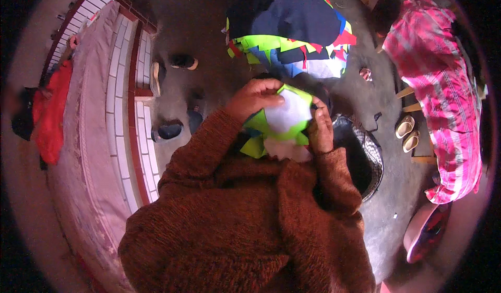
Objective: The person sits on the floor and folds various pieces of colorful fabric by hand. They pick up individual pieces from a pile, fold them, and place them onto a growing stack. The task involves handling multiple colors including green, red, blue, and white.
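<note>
Gripping with left hand the upper left edge of a white-and-lime fabric piece, and with right hand its right edge. Held in front of the brown sweater, short of a dark-topped fabric heap, left of a dark open container.

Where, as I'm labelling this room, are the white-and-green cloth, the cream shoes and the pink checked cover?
White-and-green cloth [293, 113], head view: its white patch.
Cream shoes [404, 127], head view: the upper shoe.
Pink checked cover [450, 100], head view: its middle stretch.
</note>
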